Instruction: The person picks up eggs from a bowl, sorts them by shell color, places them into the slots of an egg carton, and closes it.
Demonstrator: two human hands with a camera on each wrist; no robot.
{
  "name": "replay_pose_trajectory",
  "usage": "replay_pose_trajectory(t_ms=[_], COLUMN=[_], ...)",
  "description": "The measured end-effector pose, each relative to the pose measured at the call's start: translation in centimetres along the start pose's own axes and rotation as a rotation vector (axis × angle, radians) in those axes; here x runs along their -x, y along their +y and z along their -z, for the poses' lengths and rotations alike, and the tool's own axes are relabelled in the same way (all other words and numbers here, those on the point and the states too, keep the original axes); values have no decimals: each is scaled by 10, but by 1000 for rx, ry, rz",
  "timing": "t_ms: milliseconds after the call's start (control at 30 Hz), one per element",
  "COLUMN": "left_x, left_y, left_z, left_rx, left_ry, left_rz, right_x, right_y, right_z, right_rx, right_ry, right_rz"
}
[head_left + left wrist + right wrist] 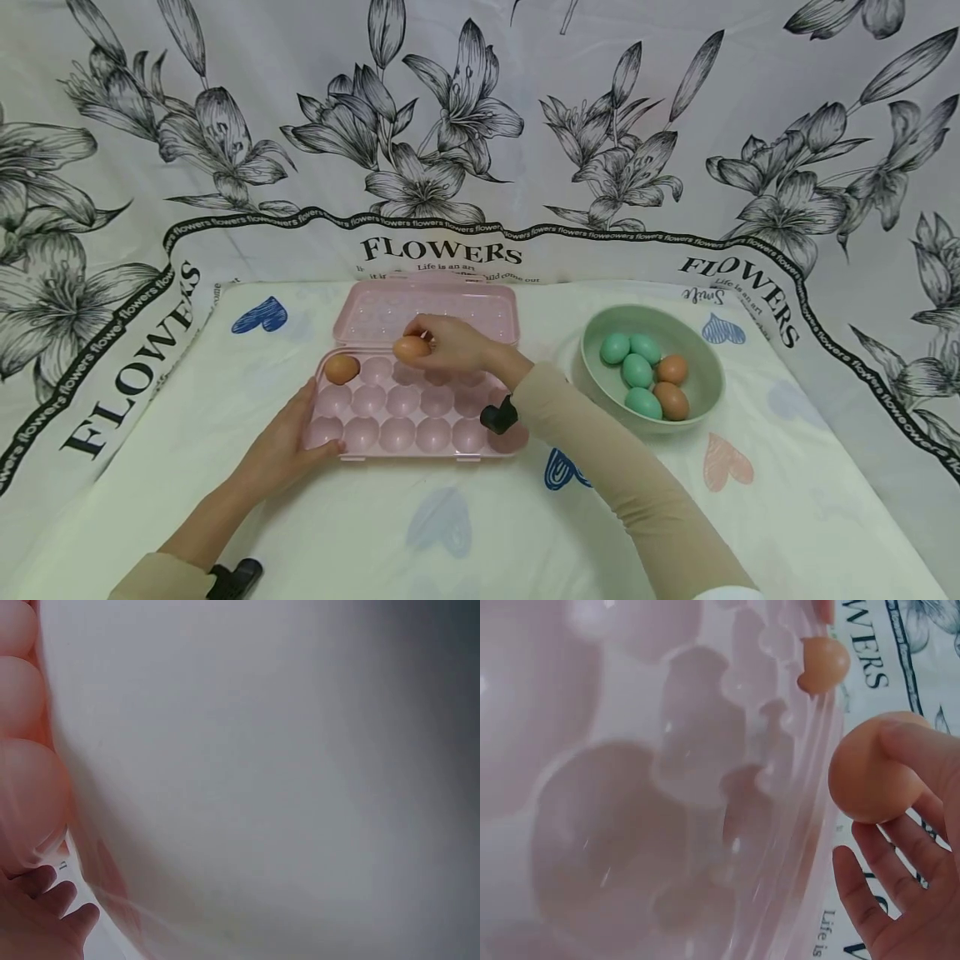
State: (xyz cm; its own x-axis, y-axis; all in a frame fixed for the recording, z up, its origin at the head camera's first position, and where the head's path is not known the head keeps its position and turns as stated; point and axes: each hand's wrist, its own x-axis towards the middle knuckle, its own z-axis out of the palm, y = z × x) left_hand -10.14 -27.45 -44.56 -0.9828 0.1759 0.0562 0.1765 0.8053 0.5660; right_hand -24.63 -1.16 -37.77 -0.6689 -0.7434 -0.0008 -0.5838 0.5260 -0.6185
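Over the back row of an open pink plastic egg carton (397,400), my right hand (453,343) pinches a brown egg (411,348) between thumb and fingers. The right wrist view shows this egg (877,769) above the carton's rim, with the other fingers spread below it. Another brown egg (342,368) sits in the back left cup of the carton. My left hand (281,442) grips the carton's left front corner, thumb along the front edge and fingers along the left side. In the left wrist view its fingertips (56,896) show beside the carton's rounded cups.
To the right stands a green bowl (708,400) with several teal eggs (637,372) and some brown eggs (671,401) in it. The carton's lid (360,312) lies folded back behind the cups. A white cloth with hearts covers the table (360,533); a flower-printed curtain (540,192) hangs behind.
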Motion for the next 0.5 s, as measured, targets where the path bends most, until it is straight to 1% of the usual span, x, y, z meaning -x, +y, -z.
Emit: replay_pose_trajectory(t_ms=[167,333,433,500], left_x=[-1,-1,-1,0], left_y=[0,0,0,0], left_z=[0,2,2,2], left_rx=[4,7,5,7], left_ry=[2,-4,-2,-1], left_rz=[-7,-6,-7,-6], right_x=[-14,-24,-28,-31], right_y=[-7,-12,-13,-13], right_z=[-8,-18,-25,-30], right_rx=[-30,-4,-23,-68], right_ry=[-13,-31,-35,-37], right_rz=[29,65,53,25])
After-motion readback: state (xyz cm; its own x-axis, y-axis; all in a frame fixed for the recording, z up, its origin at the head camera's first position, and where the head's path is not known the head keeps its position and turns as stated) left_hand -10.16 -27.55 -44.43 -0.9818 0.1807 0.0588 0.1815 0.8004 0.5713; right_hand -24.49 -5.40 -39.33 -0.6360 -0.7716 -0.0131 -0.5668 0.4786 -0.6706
